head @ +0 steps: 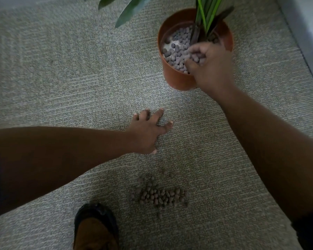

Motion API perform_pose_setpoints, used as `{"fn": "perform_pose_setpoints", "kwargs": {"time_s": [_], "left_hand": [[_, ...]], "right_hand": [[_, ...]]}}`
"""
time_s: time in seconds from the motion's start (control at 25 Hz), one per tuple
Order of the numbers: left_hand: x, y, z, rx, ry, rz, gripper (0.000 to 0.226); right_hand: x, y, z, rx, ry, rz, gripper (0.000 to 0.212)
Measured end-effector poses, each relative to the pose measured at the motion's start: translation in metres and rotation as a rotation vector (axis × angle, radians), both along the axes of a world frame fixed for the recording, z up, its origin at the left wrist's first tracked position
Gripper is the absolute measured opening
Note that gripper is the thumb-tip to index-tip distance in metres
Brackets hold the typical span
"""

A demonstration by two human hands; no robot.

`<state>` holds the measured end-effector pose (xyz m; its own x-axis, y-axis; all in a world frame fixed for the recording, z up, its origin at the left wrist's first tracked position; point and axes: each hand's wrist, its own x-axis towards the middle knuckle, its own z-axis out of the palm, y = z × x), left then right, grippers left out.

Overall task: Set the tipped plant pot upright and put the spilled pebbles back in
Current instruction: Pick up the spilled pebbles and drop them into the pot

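The pot [177, 76] stands upright at 1 o'clock; the right hand [206, 64] grasps pebbles [197, 57] over it and should release low; the left hand [148, 130] rests released; a pile [161, 194] waits at 6 o'clock

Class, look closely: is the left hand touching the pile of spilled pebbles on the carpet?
Apart. The head view shows the left hand flat on the carpet, with bare carpet between it and the pebble pile.

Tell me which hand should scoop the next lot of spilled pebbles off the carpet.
Left. The left hand rests open and empty on the carpet, close to the pebble pile. The right hand is busy over the pot, dropping pebbles in.
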<state>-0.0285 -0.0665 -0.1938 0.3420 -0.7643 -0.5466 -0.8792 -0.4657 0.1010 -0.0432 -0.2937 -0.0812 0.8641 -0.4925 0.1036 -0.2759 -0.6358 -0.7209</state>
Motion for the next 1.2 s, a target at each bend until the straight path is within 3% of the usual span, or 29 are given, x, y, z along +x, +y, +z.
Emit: {"fn": "perform_pose_setpoints", "kwargs": {"time_s": [0.28,0.6,0.8,0.92,1.08,1.2], "left_hand": [[0.002,0.001,-0.004,-0.006,0.005,0.001,0.117],[0.001,-0.001,-0.001,-0.003,-0.021,0.005,0.114],[-0.004,-0.003,0.0,-0.045,-0.028,0.042,0.097],[-0.002,-0.002,0.0,-0.02,-0.012,0.03,0.109],[0.0,-0.001,0.001,0.01,-0.009,0.008,0.115],[0.0,-0.001,0.002,0.014,-0.017,-0.001,0.115]], "right_hand": [[0.0,-0.003,-0.018,-0.048,0.035,0.061,0.041],[-0.053,0.044,-0.018,-0.249,-0.261,0.096,0.015],[-0.12,0.109,-0.05,-0.05,0.217,0.706,0.012],[-0.147,0.142,-0.075,-0.195,0.454,1.019,0.028],[-0.165,0.161,-0.086,-0.289,0.561,1.13,0.055],[-0.165,0.169,-0.083,-0.302,0.586,1.118,0.053]]}}
